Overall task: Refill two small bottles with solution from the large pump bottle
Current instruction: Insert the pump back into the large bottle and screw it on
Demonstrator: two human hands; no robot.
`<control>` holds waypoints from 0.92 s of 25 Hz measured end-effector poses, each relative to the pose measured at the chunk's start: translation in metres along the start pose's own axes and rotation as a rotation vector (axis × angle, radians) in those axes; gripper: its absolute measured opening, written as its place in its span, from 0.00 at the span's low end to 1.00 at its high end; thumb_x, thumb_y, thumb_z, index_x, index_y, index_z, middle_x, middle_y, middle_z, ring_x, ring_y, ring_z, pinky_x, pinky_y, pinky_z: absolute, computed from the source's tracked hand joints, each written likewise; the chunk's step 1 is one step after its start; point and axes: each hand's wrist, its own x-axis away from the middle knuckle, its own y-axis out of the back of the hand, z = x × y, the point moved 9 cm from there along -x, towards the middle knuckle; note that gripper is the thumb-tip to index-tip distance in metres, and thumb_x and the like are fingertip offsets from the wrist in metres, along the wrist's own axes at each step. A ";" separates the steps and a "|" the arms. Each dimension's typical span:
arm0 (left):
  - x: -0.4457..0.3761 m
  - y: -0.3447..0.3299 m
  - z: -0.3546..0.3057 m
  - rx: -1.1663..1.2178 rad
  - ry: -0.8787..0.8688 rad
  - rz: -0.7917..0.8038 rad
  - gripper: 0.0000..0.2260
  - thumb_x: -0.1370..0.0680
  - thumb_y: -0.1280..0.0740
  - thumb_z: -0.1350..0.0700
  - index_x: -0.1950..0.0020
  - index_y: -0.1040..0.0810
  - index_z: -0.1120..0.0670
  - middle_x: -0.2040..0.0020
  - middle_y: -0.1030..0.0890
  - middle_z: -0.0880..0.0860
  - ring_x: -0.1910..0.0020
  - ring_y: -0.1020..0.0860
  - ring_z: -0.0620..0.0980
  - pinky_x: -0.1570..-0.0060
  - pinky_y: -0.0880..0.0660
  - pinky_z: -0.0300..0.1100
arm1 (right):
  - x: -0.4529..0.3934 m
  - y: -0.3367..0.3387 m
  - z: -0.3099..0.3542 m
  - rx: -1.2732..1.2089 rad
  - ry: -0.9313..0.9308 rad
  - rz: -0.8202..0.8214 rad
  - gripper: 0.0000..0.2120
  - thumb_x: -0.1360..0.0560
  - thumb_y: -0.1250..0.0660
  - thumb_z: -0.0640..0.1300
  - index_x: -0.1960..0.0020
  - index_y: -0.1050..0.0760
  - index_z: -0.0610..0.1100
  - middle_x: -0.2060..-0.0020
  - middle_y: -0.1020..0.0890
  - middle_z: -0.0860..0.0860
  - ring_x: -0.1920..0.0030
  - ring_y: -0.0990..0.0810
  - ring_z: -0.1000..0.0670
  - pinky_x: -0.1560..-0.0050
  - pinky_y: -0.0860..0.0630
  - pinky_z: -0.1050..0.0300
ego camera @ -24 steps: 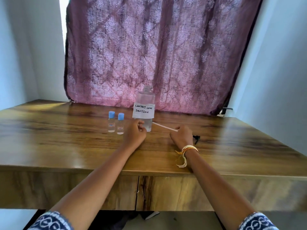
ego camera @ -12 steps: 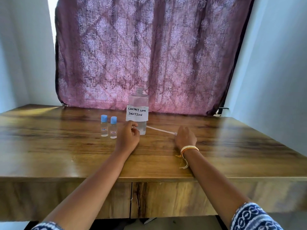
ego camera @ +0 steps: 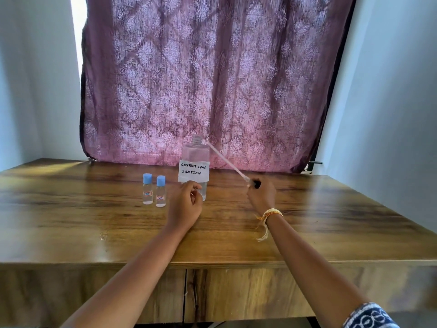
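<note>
A large clear bottle (ego camera: 195, 155) with a handwritten "contact lens solution" label stands uncapped on the wooden table (ego camera: 331, 221). My left hand (ego camera: 186, 204) grips its base. My right hand (ego camera: 261, 194) is closed on the black pump head (ego camera: 256, 183), held above the table right of the bottle. The pump's white dip tube (ego camera: 227, 162) slants up and left, its tip near the bottle's open neck. Two small clear bottles with blue caps, one (ego camera: 147, 188) beside the other (ego camera: 160, 191), stand upright to the left of the large bottle.
A purple patterned curtain (ego camera: 212, 79) hangs behind the table, with pale walls on both sides. The table's front edge (ego camera: 212, 263) runs across below my forearms. A thread bracelet sits on my right wrist.
My right hand has lifted the pump head off the table, and the dip tube has swung up from lying flat to pointing at the bottle's neck. My left hand stays on the bottle.
</note>
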 end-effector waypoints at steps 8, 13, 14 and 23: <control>0.002 0.002 0.018 0.035 0.113 0.012 0.07 0.23 0.36 0.67 0.48 0.22 0.60 0.46 0.19 0.58 0.46 0.22 0.54 0.49 0.22 0.46 | -0.001 -0.020 -0.007 -0.561 -0.250 0.119 0.07 0.22 0.36 0.33 0.48 0.21 0.33 0.64 0.21 0.44 0.64 0.22 0.49 0.60 0.20 0.56; -0.014 0.019 0.014 0.134 0.116 -0.104 0.07 0.23 0.37 0.67 0.48 0.22 0.60 0.50 0.20 0.53 0.54 0.21 0.51 0.63 0.24 0.34 | -0.035 0.002 0.031 -0.824 -0.204 -0.062 0.14 0.25 0.38 0.25 0.53 0.23 0.43 0.62 0.21 0.49 0.62 0.23 0.50 0.53 0.22 0.47; -0.026 0.027 0.010 0.122 0.105 -0.148 0.07 0.23 0.37 0.67 0.48 0.22 0.61 0.52 0.19 0.55 0.56 0.21 0.52 0.65 0.27 0.33 | -0.047 0.008 0.046 -0.870 -0.178 -0.090 0.15 0.25 0.39 0.24 0.53 0.24 0.44 0.63 0.22 0.50 0.61 0.24 0.50 0.54 0.22 0.48; -0.147 0.018 0.019 0.123 0.233 0.128 0.25 0.28 0.39 0.73 0.32 0.31 0.60 0.35 0.27 0.59 0.37 0.28 0.56 0.44 0.30 0.45 | -0.113 0.035 0.172 -0.807 0.096 -0.330 0.22 0.27 0.43 0.23 0.39 0.27 0.41 0.62 0.27 0.51 0.63 0.27 0.53 0.57 0.22 0.60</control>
